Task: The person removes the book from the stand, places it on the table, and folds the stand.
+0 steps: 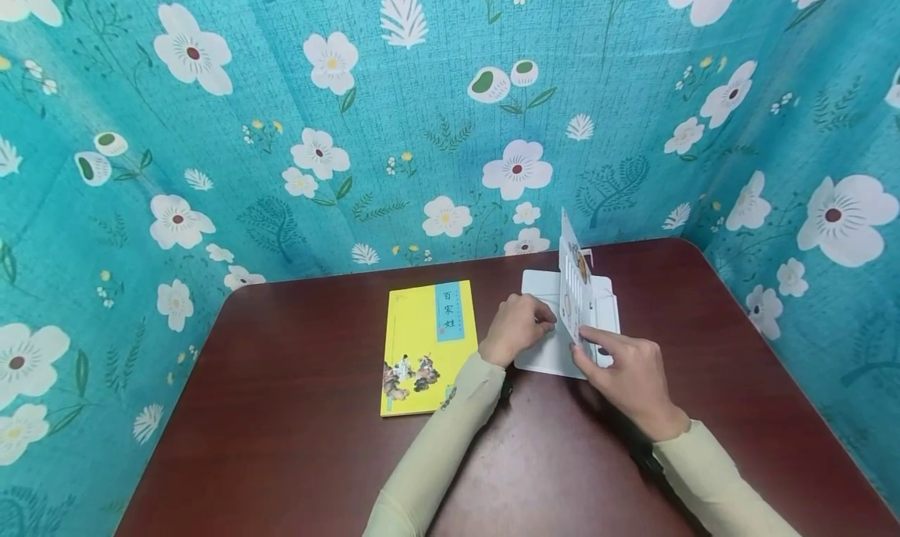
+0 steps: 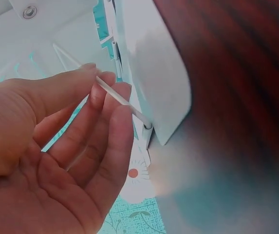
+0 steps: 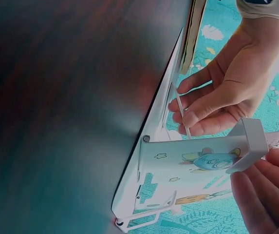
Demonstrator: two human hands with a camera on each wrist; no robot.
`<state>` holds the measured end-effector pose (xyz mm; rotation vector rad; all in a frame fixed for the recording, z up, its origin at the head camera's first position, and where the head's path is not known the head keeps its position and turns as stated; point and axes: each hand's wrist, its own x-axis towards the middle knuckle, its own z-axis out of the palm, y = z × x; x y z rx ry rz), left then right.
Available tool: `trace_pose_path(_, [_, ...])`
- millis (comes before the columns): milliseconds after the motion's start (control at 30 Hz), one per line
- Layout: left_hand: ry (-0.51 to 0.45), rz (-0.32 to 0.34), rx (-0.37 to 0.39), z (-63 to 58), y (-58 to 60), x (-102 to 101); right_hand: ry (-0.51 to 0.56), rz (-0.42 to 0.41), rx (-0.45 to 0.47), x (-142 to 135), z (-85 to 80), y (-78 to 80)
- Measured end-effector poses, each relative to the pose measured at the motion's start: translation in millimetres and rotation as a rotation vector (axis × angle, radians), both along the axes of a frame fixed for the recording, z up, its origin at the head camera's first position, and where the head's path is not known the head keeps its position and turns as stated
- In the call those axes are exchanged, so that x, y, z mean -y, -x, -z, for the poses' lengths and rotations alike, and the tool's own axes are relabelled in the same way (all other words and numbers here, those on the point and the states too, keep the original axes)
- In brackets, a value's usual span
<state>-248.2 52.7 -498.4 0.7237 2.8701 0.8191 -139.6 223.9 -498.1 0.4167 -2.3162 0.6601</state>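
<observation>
A white folding book stand (image 1: 537, 359) lies on the table at the right, its printed panel (image 1: 571, 287) raised almost upright from the flat base. My right hand (image 1: 628, 373) grips the near edge of this panel between thumb and fingers. In the right wrist view, cartoon drawings and a bent lip (image 3: 256, 142) show on the panel. My left hand (image 1: 519, 327) is on the panel's left side, low over the base. Its thumb and fingertips pinch a thin white wire support (image 2: 117, 96), whose end meets the stand near a small hinge tube.
A yellow book (image 1: 422, 334) with a blue title strip lies flat left of the stand, partly under my left forearm. Another wire piece (image 3: 146, 220) stands out at the stand's other end. A teal flowered curtain (image 1: 394, 130) hangs behind the dark red table (image 1: 295, 412).
</observation>
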Motion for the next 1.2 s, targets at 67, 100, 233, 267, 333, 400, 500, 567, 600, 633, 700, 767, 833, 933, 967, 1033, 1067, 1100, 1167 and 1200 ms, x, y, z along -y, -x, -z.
trace_pose_path(67, [0.007, -0.002, 0.003, 0.5, 0.3, 0.3, -0.003, -0.002, 0.002, -0.6, 0.3, 0.3])
trace_pose_path(100, [0.008, -0.004, 0.006, 0.7, 0.3, 0.4, -0.003, -0.006, 0.001, -0.9, 0.3, 0.5])
trace_pose_path(233, [0.008, -0.004, 0.001, 1.6, 0.6, 0.6, 0.007, -0.02, -0.014, -2.4, -0.2, 1.8])
trace_pose_path(267, [0.01, -0.003, -0.004, 1.8, 0.7, 0.7, 0.013, -0.021, -0.017, -2.9, -0.2, 2.1])
trace_pose_path(333, [0.016, -0.001, -0.011, 2.0, 0.9, 0.9, 0.028, -0.022, -0.021, -4.1, -0.4, 2.6])
trace_pose_path(400, [0.024, -0.002, -0.016, 2.1, 1.1, 1.2, 0.046, -0.02, -0.027, -5.8, -0.2, 3.0])
trace_pose_path(500, [0.025, -0.008, -0.011, 1.7, 0.7, 2.2, 0.085, -0.021, -0.027, -8.8, 0.1, 3.6])
trace_pose_path(567, [0.017, -0.016, -0.002, 0.9, 0.4, 3.0, 0.113, -0.02, -0.017, -10.9, 0.7, 4.7])
trace_pose_path(600, [0.014, -0.02, 0.003, 0.5, 0.3, 3.6, 0.132, -0.019, -0.009, -12.0, 0.9, 5.3])
trace_pose_path(633, [0.011, -0.023, 0.008, 0.3, 0.4, 4.0, 0.151, -0.018, 0.001, -13.1, 1.1, 6.1])
trace_pose_path(700, [0.009, -0.029, 0.015, -0.3, 1.1, 5.0, 0.186, -0.013, 0.018, -15.1, 1.9, 7.7])
trace_pose_path(767, [0.008, -0.033, 0.022, -0.9, 2.0, 6.0, 0.218, -0.008, 0.029, -17.1, 2.1, 9.3])
trace_pose_path(833, [0.009, -0.035, 0.027, -1.3, 3.0, 6.7, 0.25, -0.007, 0.028, -18.7, 2.3, 10.9])
trace_pose_path(933, [0.008, -0.044, 0.039, -1.4, 4.2, 7.5, 0.286, -0.004, 0.023, -20.9, 2.6, 12.3])
trace_pose_path(967, [0.007, -0.047, 0.047, -1.3, 4.4, 7.5, 0.296, -0.003, 0.024, -21.5, 2.4, 12.6])
trace_pose_path(1033, [0.006, -0.057, 0.067, -1.0, 4.6, 7.4, 0.311, 0.0, 0.031, -22.3, 2.2, 12.4])
trace_pose_path(1067, [0.011, -0.064, 0.076, -0.7, 4.5, 7.4, 0.315, 0.001, 0.037, -22.8, 2.1, 12.2])
trace_pose_path(1100, [0.017, -0.071, 0.084, -0.4, 4.4, 7.4, 0.317, 0.003, 0.041, -23.0, 2.0, 11.9])
trace_pose_path(1167, [0.036, -0.085, 0.094, 0.3, 4.2, 7.3, 0.321, 0.003, 0.048, -23.4, 1.7, 11.1])
trace_pose_path(1200, [0.046, -0.09, 0.096, 0.6, 4.0, 7.3, 0.322, 0.003, 0.049, -23.6, 1.7, 10.7])
